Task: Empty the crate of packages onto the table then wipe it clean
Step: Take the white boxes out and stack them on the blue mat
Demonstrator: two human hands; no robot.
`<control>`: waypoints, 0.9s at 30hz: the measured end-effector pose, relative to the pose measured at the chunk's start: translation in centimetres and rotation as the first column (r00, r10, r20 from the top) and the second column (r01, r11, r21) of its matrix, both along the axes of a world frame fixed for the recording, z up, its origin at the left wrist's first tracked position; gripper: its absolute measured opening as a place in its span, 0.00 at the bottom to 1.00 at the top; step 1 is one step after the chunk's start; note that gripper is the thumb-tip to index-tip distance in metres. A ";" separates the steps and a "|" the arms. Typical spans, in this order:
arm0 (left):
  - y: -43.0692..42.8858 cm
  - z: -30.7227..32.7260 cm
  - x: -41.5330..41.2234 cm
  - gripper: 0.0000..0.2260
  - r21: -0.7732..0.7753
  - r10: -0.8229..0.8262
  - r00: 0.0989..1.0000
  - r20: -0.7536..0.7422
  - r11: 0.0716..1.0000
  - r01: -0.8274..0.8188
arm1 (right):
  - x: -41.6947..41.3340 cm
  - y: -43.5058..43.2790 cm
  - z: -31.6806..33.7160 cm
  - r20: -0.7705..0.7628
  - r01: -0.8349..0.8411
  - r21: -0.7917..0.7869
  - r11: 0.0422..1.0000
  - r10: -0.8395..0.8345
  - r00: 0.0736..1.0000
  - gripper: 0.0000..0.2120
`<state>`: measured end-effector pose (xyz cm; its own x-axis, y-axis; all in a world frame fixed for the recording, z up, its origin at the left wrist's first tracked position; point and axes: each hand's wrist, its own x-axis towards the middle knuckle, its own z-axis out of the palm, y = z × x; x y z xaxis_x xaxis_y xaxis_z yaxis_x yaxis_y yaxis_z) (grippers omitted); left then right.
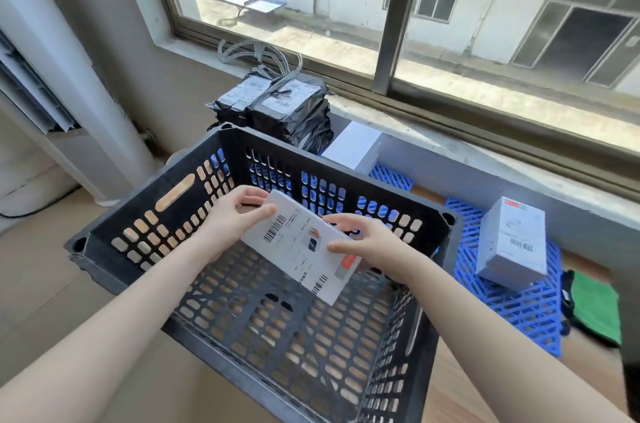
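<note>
1. Two hands share one load: your left hand (231,219) pinches the upper-left end of the white box (300,246), thumb on top, fingers curled behind. Loosen that pinch and the box pivots down into the crate (242,284).
2. White box sits mid-air above the crate floor, tilted, w/ its low corner toward 5 o'clock. I'd judge it's the last pkg in there; the floor looks bare.
3. Your right hand (367,242) holds the right edge, mostly by fingertips, so a weak hold: a quick swing toward 2 o'clock could shake it free.
4. Crate's far rim stands between box and the blue mat (519,311). Lift too low and you'll clip it.
5. At 3 o'clock, the grey box (512,242) already takes up mat space; land too close and you could knock it onto the green cloth (594,305).
</note>
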<state>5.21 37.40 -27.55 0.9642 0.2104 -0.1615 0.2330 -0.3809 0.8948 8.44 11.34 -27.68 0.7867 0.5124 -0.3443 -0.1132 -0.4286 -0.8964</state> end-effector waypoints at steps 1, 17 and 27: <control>-0.4 0.3 0.0 0.12 -0.005 0.032 0.998 0.055 0.999 -0.032 | -0.1 -0.5 0.3 -0.011 0.042 0.059 0.997 -0.042 0.999 0.20; -22.9 6.5 -1.3 0.26 -0.075 -0.021 0.933 0.360 0.996 0.051 | -0.9 -16.3 4.7 -0.076 0.350 0.511 0.785 -0.364 0.928 0.24; -40.1 4.5 2.2 0.24 -0.016 -0.132 0.914 0.384 0.989 0.149 | 0.0 -30.9 2.8 0.146 0.514 0.392 0.763 -0.604 0.784 0.19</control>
